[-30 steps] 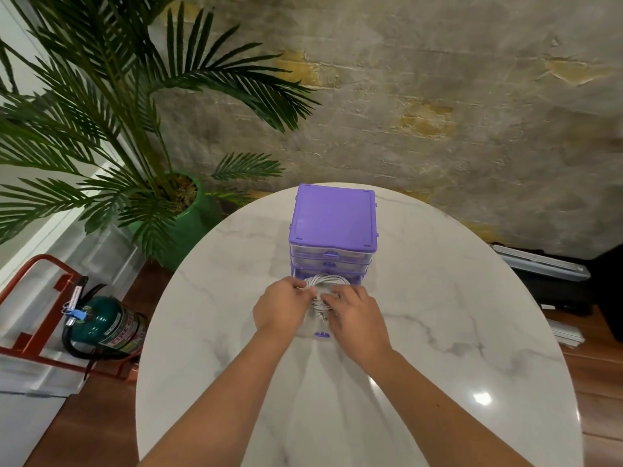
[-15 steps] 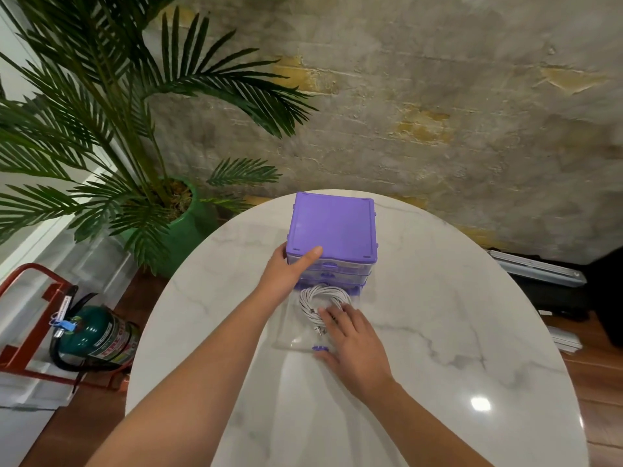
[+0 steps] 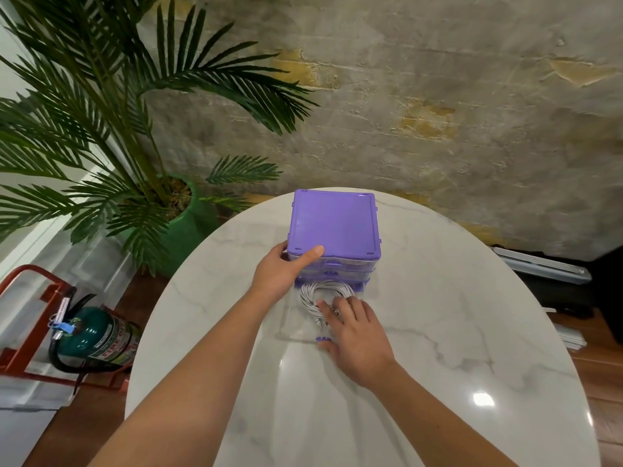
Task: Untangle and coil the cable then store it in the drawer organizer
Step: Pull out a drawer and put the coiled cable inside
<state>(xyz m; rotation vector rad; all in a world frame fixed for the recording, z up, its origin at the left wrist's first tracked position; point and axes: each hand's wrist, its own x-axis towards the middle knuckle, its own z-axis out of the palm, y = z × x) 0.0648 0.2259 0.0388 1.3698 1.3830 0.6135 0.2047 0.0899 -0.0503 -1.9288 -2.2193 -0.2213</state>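
A purple drawer organizer (image 3: 335, 224) with clear drawers stands on the white marble table (image 3: 438, 332). Its bottom clear drawer (image 3: 293, 328) is pulled out toward me, with a small purple knob at its front. A coiled white cable (image 3: 315, 293) lies inside that drawer. My left hand (image 3: 283, 269) holds the organizer's left front corner, thumb on the purple lid. My right hand (image 3: 354, 328) rests with straight fingers on the cable and the drawer's front, hiding part of the coil.
A potted palm (image 3: 178, 214) in a green pot stands left of the table. A green fire extinguisher (image 3: 97, 335) in a red stand lies on the floor at the left. Dark equipment (image 3: 573, 281) sits on the floor at the right, near the wall.
My left hand left the cable and moved up to the organizer's left corner. My right hand stayed on the coil in the drawer, fingers now flatter.
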